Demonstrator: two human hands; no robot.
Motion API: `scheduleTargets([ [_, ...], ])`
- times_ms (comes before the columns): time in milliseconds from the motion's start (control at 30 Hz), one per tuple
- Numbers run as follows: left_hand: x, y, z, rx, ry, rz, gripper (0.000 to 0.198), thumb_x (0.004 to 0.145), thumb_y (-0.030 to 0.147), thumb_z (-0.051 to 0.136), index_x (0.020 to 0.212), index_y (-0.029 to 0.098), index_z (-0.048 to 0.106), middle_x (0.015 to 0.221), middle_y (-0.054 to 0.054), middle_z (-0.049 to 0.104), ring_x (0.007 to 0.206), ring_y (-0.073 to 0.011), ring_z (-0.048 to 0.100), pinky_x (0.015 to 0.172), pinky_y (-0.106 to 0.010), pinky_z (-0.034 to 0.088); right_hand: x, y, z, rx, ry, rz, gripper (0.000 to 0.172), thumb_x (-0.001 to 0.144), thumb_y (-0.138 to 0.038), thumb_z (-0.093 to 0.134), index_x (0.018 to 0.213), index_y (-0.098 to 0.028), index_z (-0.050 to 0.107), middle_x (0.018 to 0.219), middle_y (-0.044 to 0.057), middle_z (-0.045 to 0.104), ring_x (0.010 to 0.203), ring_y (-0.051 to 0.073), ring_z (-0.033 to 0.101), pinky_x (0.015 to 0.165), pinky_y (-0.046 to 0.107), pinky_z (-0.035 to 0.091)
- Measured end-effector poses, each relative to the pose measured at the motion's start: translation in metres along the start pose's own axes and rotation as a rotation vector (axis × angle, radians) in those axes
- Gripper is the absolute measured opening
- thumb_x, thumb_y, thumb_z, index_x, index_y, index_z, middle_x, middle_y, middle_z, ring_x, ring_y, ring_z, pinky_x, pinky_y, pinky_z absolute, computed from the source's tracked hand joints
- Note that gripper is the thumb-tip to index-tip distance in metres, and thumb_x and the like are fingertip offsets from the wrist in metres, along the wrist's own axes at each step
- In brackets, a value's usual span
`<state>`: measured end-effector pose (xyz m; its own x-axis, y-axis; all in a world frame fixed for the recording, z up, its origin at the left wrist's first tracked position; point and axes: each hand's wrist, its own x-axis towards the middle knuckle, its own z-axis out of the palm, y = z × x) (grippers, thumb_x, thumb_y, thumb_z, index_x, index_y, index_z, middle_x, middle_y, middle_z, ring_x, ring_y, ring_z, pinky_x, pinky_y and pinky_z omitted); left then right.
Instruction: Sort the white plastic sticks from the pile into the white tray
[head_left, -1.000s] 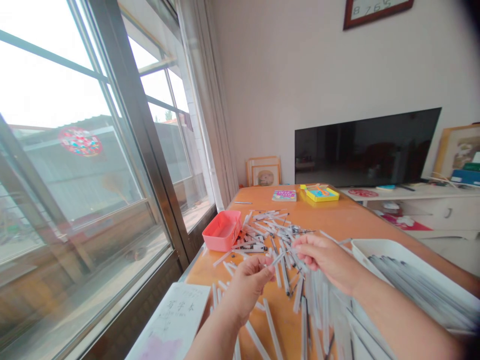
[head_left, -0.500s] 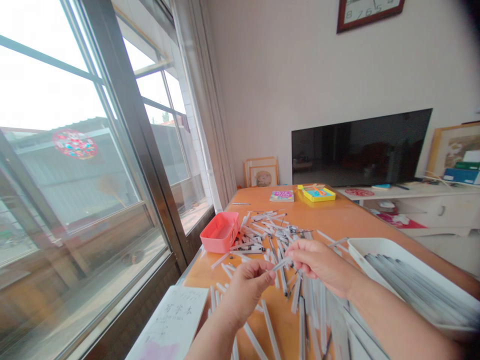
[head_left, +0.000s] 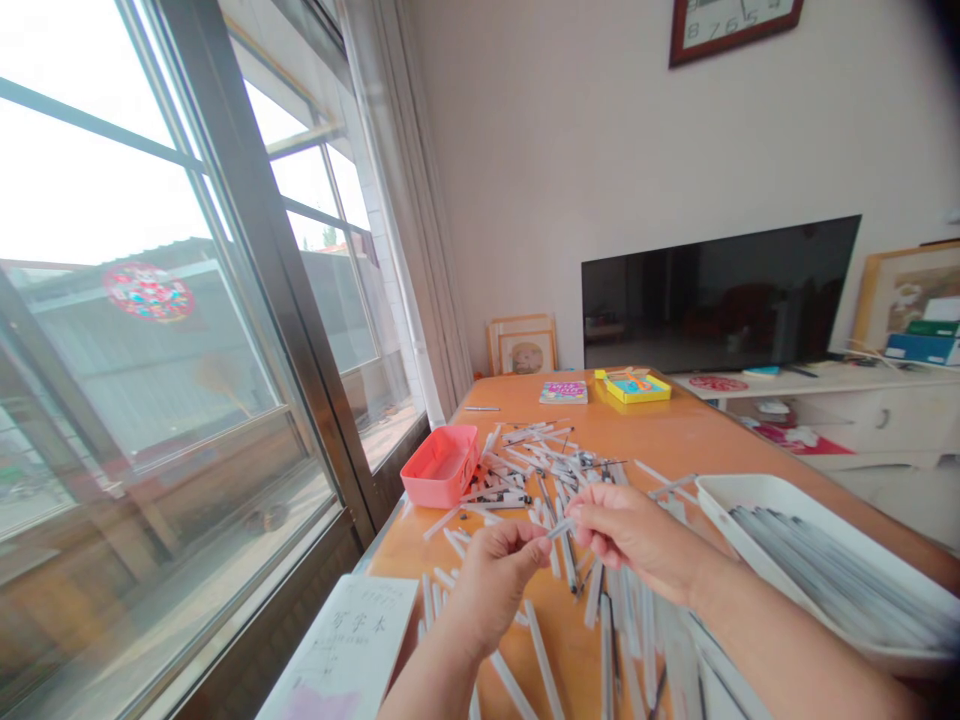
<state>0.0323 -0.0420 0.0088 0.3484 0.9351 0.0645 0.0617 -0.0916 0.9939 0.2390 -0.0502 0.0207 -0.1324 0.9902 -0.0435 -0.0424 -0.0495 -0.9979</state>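
Observation:
My left hand (head_left: 504,575) pinches one end of a short, translucent greyish pen piece (head_left: 560,530) between thumb and fingertips. At the piece's other end, the thumb and fingers of my right hand (head_left: 619,528) are closed on it. Most of the piece is covered by fingers, so its full length cannot be told. Under and around both hands lie many loose pen parts: clear white barrels (head_left: 544,655), dark thin refills (head_left: 615,650) and small black-and-white pieces (head_left: 510,498) in a heap.
A red plastic box (head_left: 435,492) stands left of the heap. On the right, a white tray (head_left: 712,490) holds many long grey pen pieces. A paper notebook (head_left: 352,640) lies at front left. Farther back are a purple book (head_left: 564,392) and a yellow tray (head_left: 637,393).
Both hands keep their hold on the pen piece. My right hand has shifted very slightly leftward, and the gap between the hands is a little narrower.

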Motion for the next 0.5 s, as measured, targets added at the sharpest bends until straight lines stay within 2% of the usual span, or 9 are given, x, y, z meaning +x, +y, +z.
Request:
scheduleTargets([
  [167, -0.0002, -0.0020, -0.0007, -0.009, -0.031, 0.020, 0.036, 0.079, 0.051, 0.074, 0.085, 0.016, 0.075, 0.074, -0.002, 0.064, 0.072, -0.0144, 0.049, 0.070, -0.026, 0.035, -0.0019, -0.0032, -0.0006, -0.006, -0.024, -0.001, 0.022, 0.083, -0.036, 0.066, 0.078, -0.016, 0.060, 0.066, -0.001, 0.064, 0.052, 0.006, 0.047, 0.043, 0.016, 0.030],
  [500, 0.0001, -0.0052, 0.0018, -0.027, -0.052, 0.055, 0.036, 0.077, 0.051, 0.075, 0.081, 0.015, 0.074, 0.074, -0.003, 0.065, 0.072, -0.0149, 0.050, 0.071, -0.027, 0.036, -0.0058, -0.0067, -0.0039, -0.042, -0.048, 0.026, 0.020, 0.081, -0.035, 0.066, 0.083, -0.015, 0.062, 0.064, -0.001, 0.063, 0.049, 0.006, 0.046, 0.041, 0.016, 0.027],
])
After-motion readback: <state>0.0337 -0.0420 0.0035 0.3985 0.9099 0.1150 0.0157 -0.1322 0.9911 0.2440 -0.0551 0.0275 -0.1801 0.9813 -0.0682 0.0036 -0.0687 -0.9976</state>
